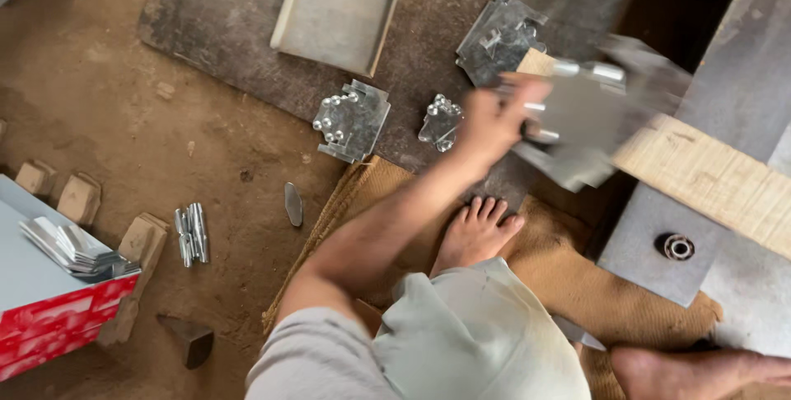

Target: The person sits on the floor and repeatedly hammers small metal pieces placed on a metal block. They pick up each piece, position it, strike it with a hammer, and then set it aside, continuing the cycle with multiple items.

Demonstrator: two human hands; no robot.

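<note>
I saw the left hand (488, 124) stretched out from the body toward one o'clock, its fingers closed around the near edge of a flat metal bracket (581, 124) with small rivets on it. The bracket was blurred, so I could not make out its exact shape, but it was held above the dark floor slab (222, 17), just beside the end of a pale wooden plank (709, 182) that ran off toward three o'clock. I could not find the right hand anywhere in the view.

At about eleven o'clock from the hand, a second riveted plate (352, 120) lay flat on the slab, and a smaller riveted piece (440, 122) lay just left of the wrist. Up at twelve o'clock sat a loose stack of brackets (498, 37). A bare foot (476, 231) rested on a burlap mat (577, 276) directly below the forearm.

Far off at nine o'clock, a small bundle of metal pins (191, 233) lay on the dirt floor, near wooden blocks (80, 198) and a red box (58, 318) carrying folded metal strips (70, 247). A bearing (677, 247) sat on a grey metal plate (643, 260) at four o'clock.
</note>
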